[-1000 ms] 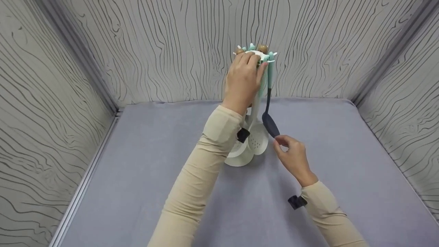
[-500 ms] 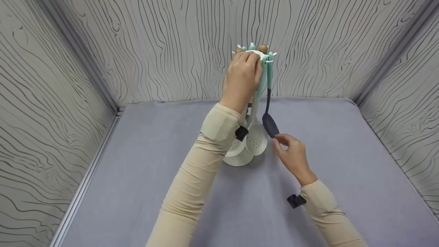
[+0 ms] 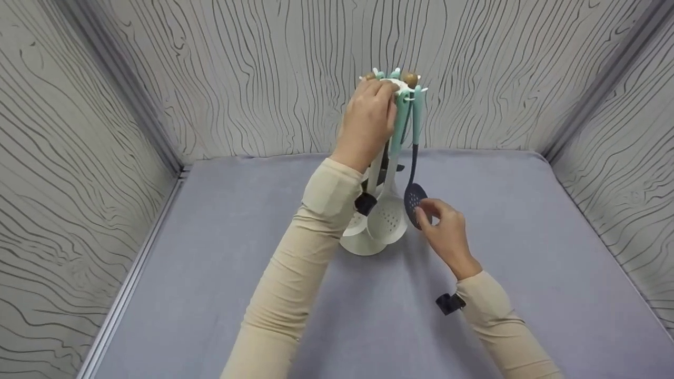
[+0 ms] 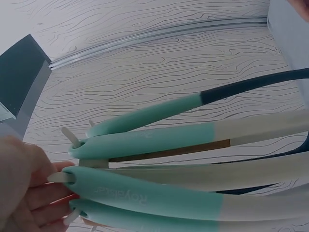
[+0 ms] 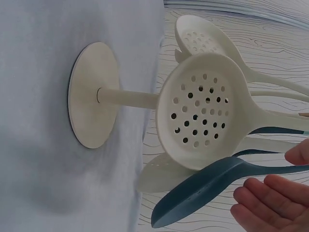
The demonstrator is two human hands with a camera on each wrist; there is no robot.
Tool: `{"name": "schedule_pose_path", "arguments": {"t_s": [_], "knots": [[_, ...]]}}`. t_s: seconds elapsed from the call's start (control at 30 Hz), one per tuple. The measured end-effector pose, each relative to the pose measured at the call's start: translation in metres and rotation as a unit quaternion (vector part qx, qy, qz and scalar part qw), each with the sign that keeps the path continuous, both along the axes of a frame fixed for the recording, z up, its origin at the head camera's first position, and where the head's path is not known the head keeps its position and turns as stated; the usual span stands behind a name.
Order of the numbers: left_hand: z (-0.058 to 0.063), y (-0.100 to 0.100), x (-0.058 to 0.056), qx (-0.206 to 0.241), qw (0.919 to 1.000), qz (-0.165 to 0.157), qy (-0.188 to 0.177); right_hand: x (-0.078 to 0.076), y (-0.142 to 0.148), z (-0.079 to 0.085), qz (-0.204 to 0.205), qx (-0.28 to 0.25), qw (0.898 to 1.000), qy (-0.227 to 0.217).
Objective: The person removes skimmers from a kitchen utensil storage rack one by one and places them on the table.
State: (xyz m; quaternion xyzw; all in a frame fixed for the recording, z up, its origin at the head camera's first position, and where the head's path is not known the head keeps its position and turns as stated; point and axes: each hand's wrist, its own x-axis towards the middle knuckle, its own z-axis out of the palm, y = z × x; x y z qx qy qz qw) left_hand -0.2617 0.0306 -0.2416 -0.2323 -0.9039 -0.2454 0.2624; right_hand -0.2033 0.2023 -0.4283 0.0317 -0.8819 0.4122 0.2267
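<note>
From here I'm watching the L hand (image 3: 368, 113) gripping the utensil stand (image 3: 363, 246) near its top. 1 pale skimmer (image 3: 388, 218) is hanging at the stand's front; the dark slotted spoon (image 3: 412, 197) is hanging to the stand's R. R hand (image 3: 446, 234) is reaching beside it, digits loosely apart; can't tell if touching. Best be bracing the stand w/ L, guiding the spoon gently w/ R.

Dark perforated spoon (image 3: 413, 199) hanging head-down

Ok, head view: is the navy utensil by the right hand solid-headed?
No, the navy skimmer shows several small holes beside the right hand.
</note>
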Motion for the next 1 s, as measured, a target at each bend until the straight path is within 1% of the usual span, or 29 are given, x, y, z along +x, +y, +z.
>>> {"name": "schedule_pose_path", "arguments": {"t_s": [0.1, 0.27, 0.53, 0.67, 1.0], "knots": [[0.000, -0.002, 0.000, -0.004, 1.0000, -0.001, -0.008, -0.002, -0.002, 0.002, -0.002, -0.008, 1.000, -0.005], [0.000, -0.003, 0.001, 0.010, 0.9996, -0.003, -0.026, -0.005, -0.006, 0.003, -0.002, -0.011, 1.000, -0.009], [-0.002, -0.006, -0.002, 0.027, 0.9990, -0.009, -0.033, -0.008, -0.008, 0.004, -0.004, -0.018, 1.000, -0.016], [-0.003, -0.007, -0.002, 0.028, 0.9987, -0.005, -0.043, -0.011, -0.010, 0.005, -0.004, -0.028, 0.999, -0.016], [-0.003, -0.008, -0.001, 0.019, 0.9992, 0.001, -0.034, -0.022, -0.018, 0.009, -0.007, -0.048, 0.999, 0.024]]}}
